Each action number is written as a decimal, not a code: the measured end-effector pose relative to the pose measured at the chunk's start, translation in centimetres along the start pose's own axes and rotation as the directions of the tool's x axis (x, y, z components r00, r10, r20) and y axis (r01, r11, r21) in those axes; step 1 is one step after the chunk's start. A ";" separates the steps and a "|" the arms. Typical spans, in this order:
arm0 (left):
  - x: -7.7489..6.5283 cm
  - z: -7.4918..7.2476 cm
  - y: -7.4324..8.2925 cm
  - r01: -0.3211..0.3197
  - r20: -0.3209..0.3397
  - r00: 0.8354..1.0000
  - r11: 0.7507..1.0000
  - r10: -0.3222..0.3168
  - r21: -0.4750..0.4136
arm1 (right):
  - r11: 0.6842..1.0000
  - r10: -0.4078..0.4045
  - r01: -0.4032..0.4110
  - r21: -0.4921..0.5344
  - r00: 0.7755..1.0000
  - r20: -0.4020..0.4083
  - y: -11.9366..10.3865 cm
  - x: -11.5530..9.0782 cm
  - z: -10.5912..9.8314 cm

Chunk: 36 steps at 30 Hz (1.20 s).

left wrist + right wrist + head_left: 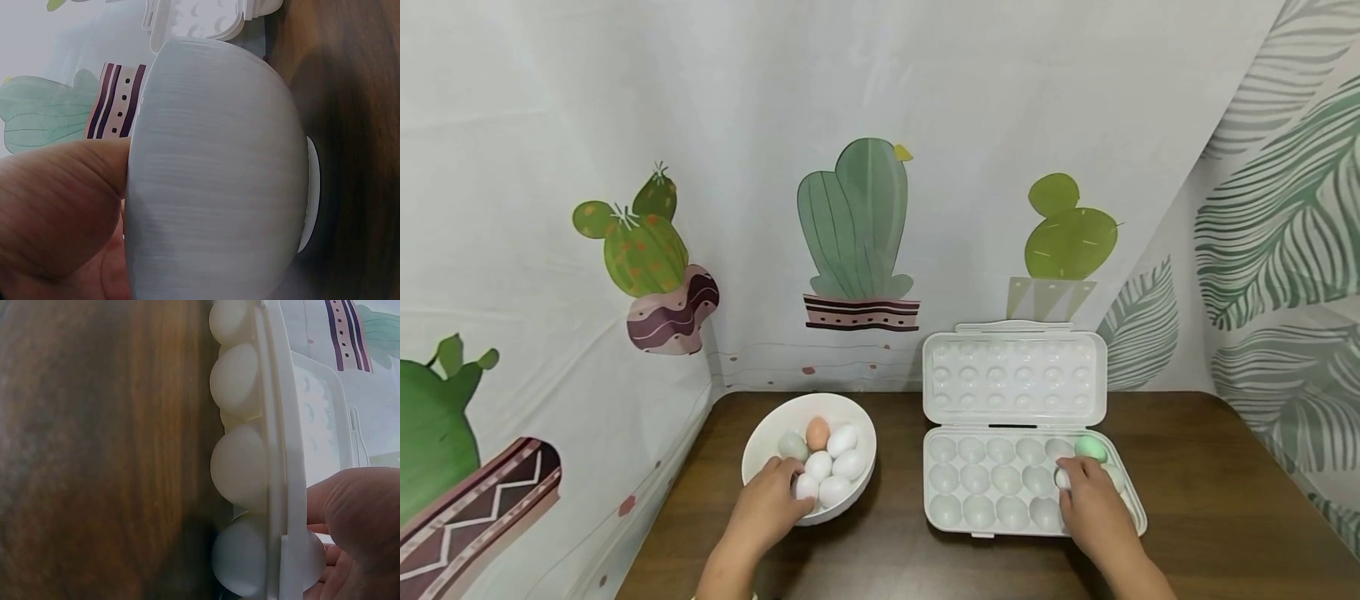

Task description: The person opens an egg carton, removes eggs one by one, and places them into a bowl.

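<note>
At the left stands a white bowl (863, 421) of eggs: several white ones, a pale greenish egg (792, 447) and a brown egg (817, 433). My left hand (767, 504) reaches over its near rim, thumb and fingers around a white egg (807, 486). Over the egg carton (981, 533), my right hand (1093, 500) pinches another white egg (1063, 478), which shows above the carton rim in the right wrist view. A light green egg (1091, 448) sits in the far right well. Just nearer, a pale egg (1112, 477) is partly covered by my right hand.
The carton's hinged lid (1015, 408) stands raised at the back, against a cactus-print cloth (962, 167). Bowl and carton share a dark wooden table (895, 500), with a gap between them. Rounded wells bulge under the carton rim in the right wrist view.
</note>
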<state>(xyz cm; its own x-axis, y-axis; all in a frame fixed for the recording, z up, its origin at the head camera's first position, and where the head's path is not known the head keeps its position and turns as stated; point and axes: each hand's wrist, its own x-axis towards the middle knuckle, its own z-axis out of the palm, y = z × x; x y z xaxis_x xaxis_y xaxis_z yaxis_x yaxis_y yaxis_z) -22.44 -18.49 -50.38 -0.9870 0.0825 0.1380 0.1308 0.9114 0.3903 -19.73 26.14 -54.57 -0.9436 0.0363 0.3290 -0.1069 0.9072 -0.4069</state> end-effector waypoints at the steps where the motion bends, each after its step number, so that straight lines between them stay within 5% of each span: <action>1: 0.0 0.0 0.0 0.000 -0.002 1.000 1.000 0.000 0.002 | 1.000 0.000 0.000 0.000 1.000 -0.002 0.0 0.0 0.0; 36: -0.1 0.0 0.2 -0.010 -0.001 1.000 1.000 0.010 0.012 | 1.000 -0.006 0.006 -0.014 1.000 -0.015 -0.2 -0.1 -0.2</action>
<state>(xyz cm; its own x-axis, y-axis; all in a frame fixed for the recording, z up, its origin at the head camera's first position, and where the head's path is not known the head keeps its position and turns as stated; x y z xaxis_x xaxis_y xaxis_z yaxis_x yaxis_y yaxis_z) -22.36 -18.27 -50.34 -0.9855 0.0910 0.1430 0.1393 0.9154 0.3776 -19.55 26.05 -54.41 -0.9380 0.0369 0.3446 -0.1084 0.9131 -0.3929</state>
